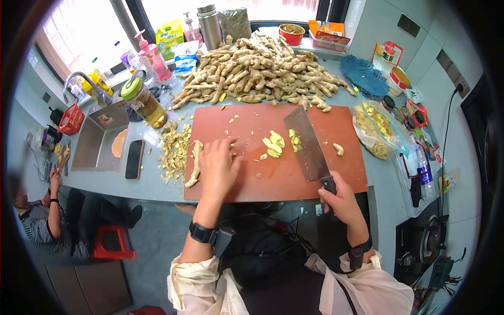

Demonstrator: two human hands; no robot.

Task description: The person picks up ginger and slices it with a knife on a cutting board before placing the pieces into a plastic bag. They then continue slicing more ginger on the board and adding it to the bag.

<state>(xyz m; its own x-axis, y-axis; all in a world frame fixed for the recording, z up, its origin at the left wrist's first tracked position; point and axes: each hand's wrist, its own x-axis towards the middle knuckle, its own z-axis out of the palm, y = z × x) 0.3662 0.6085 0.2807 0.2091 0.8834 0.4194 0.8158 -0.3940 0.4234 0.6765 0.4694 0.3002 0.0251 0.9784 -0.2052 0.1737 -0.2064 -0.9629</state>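
On the head camera I look first at the containers. A green-lidded jar [144, 102] stands on the counter left of the cutting board [262, 184], with brownish liquid and some sediment in it. To the right of the board I see a clear plastic bag [379, 126] holding pale ginger slices, near a blue plate [365, 76] with a ruffled edge. A red tub [292, 38] by the window holds something brown that I can't identify. In the sink [94, 144], at the left, lies a flat orange-tan piece.

A ginger pile [257, 71] is heaped on the counter behind the board, and small trimmings [176, 147] are scattered beside the board's left edge. On the board I find a cluster of cut slices [274, 144] near the middle, and a short stub [338, 149] to the right.

I read the left hand [218, 163] as palm down, fingers loosely spread and slightly bent, grasping nothing that I can see. Just beside it lies a long ginger root [195, 164]; I can't tell whether they touch. The right hand [341, 197] is wrapped around the handle of a cleaver [307, 147], whose blade slants away over the board, a few pieces lying against it. The two hands are well apart.
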